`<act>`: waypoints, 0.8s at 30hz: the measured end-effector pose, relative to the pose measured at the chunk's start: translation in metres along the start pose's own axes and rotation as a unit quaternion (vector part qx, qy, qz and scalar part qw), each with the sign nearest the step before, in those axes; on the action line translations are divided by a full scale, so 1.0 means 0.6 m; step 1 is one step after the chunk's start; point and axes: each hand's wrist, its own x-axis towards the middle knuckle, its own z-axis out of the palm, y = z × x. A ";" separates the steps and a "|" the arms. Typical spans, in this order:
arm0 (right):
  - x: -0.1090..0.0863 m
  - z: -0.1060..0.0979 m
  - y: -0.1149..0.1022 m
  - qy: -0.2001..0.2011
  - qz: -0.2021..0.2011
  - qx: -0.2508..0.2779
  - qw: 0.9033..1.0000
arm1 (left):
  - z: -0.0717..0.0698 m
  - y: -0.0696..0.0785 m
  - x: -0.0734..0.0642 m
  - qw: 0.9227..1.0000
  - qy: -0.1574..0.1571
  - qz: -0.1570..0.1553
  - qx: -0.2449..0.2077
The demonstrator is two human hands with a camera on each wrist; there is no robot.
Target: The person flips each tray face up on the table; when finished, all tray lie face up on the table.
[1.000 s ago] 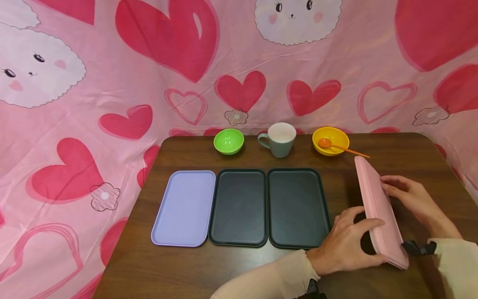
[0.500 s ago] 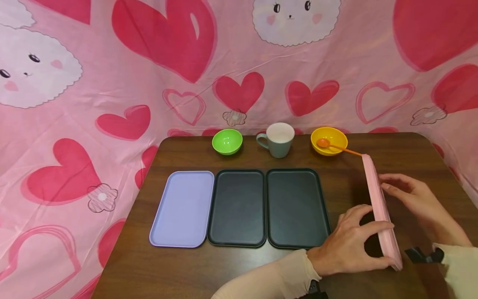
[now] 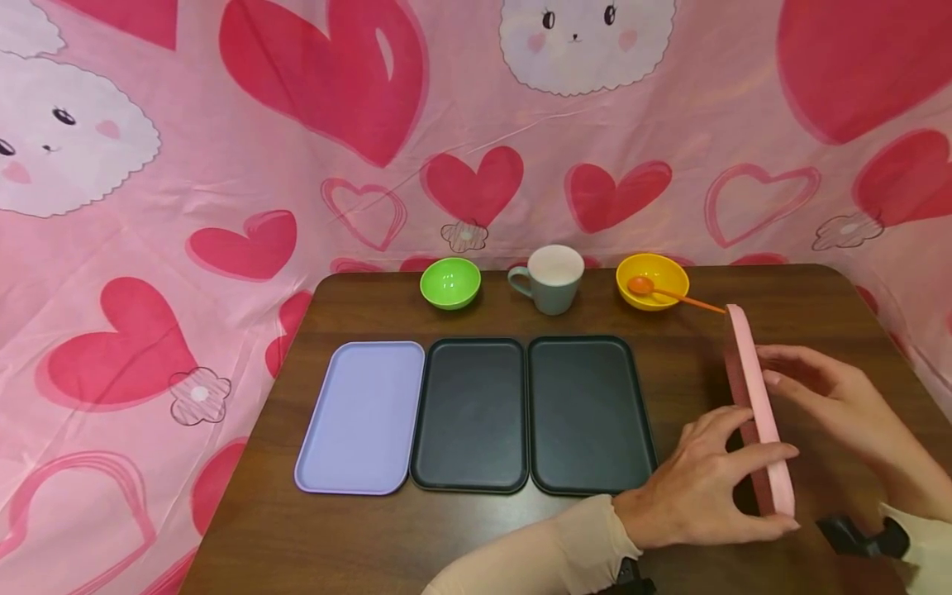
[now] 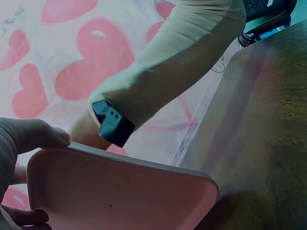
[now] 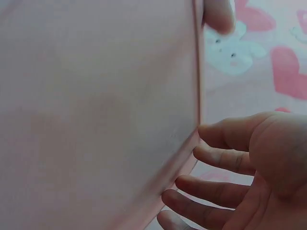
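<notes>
A pink tray stands up on edge at the right of the table. Its rimmed inner face looks left, with a small dark speck on it in the left wrist view. My left hand grips the near end of the tray, thumb at the near corner and fingers over its upper edge. On the other side, my right hand is held up against the underside; in the right wrist view its spread fingertips touch along the tray's border. Left of my left hand lie a black tray, another black tray and a lavender tray.
Along the back of the wooden table stand a green bowl, a grey-green mug and a yellow bowl. An orange spoon rests in the yellow bowl, its handle reaching toward the pink tray. A heart-patterned cloth hangs behind.
The pink tray has tipped its upper edge to the right, so its inner face now shows instead of its underside. Both hands moved with it, the right one slightly rightward.
</notes>
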 end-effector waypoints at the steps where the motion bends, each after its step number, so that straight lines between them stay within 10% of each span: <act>1: -0.003 -0.001 -0.004 0.001 0.005 -0.004 1.000 | -0.001 0.000 0.000 1.000 0.002 0.004 0.010; 24: -0.028 -0.024 -0.058 -0.021 -0.054 -0.169 0.984 | -0.001 0.016 0.011 0.988 0.040 0.069 0.131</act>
